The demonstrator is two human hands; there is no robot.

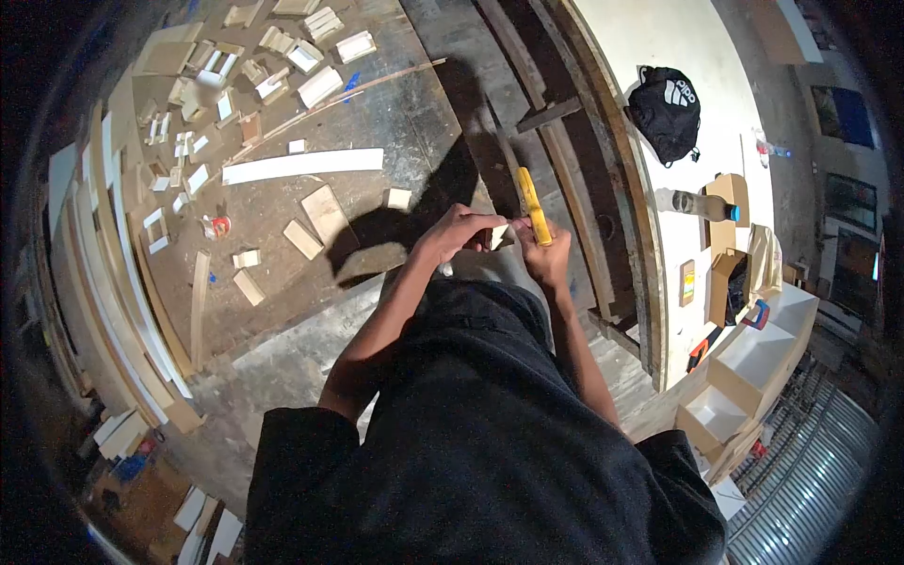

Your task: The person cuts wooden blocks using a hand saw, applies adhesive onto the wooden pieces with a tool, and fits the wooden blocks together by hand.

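Note:
My right hand (548, 252) is closed around the yellow handle of a hand saw (534, 209), whose thin blade points up and away from me. Beside it, my left hand (459, 235) pinches a small pale wood piece (501, 235) close to the saw handle. Both hands are in front of my waist, nearly meeting. Whether the saw touches the piece I cannot tell. On the brown board to the left lie a small wood block (397, 199), a wider wood offcut (325, 213) and a long white strip (303, 166).
Several small wooden box pieces (320, 87) are scattered over the board (414, 122). Long planks (141, 282) line the left side. On the white table (702, 56) at right are a black bag (667, 115), a bottle (706, 205) and a cardboard box (723, 254).

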